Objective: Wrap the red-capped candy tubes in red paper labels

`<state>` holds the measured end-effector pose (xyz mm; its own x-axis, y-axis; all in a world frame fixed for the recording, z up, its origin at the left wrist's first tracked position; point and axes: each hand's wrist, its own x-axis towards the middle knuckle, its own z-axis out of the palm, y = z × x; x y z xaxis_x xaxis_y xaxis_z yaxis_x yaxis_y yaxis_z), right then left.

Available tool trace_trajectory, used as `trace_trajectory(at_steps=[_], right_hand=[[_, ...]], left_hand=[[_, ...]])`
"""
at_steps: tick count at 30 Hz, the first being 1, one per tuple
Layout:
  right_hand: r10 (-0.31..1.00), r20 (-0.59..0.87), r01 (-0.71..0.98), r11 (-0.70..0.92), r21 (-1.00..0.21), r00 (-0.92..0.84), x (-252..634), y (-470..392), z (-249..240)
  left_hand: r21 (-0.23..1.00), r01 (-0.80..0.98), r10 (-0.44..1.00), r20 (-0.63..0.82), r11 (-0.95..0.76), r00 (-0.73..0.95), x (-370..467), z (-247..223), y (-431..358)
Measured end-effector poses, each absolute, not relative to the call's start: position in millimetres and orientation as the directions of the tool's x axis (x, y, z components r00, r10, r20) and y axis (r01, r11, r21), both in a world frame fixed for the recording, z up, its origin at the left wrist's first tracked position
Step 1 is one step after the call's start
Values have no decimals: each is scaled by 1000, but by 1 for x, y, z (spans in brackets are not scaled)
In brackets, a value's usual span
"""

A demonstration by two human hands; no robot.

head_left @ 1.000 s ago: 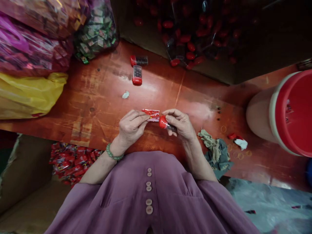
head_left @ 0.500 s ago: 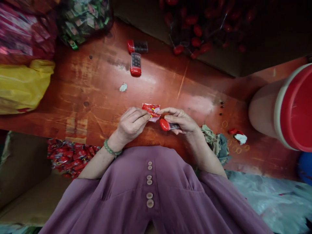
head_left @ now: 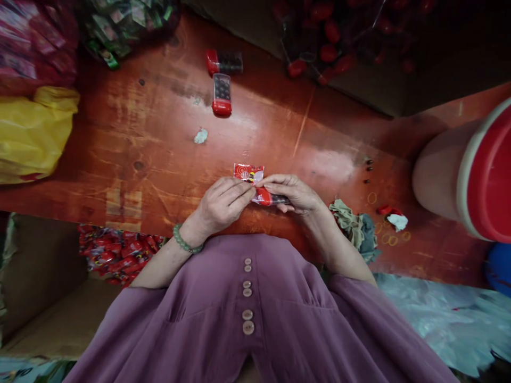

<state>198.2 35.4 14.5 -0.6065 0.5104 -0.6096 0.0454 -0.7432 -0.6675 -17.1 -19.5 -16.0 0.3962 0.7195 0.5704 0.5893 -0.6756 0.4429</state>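
though nothing between — rag (head_left: 353, 227) beside right hand (head_left: 293, 192)

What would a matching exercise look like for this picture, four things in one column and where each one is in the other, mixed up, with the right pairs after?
Things:
1. small red sachet
2. yellow bag
3. crumpled cloth
4. big red-lidded jar

Places:
A. lying on its side at the right edge of the table
B. at the table's left edge
C. pinched between the left hand and the right hand
D. on the table just right of the right wrist

Pairs: 1-C, 2-B, 3-D, 4-A
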Motion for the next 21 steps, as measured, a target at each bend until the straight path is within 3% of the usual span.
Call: trace_trajectory(at_steps=[4,10,15,18,21], right_hand=[[533,-602,52,-722,-690,-595,195,34,16],[539,-633,27,-750,-661,-555,189,28,15],[625,-627,17,-702,-712,-465,184,15,13],[750,-555,-1,-595,-804,-359,177,7,18],[855,-462,20,-471,-882,-237,168,-1,26]], left_hand=[[459,575,730,521,-677,442,-18,-21,-20],[639,428,762,455,-639,461,-15,-23,-20],[655,429,762,382,-622,523,-13,-17,-21],[701,475,843,390,-533,371,-13,-11,-26],[876,377,950,311,-301,36,-10,-6,-34]])
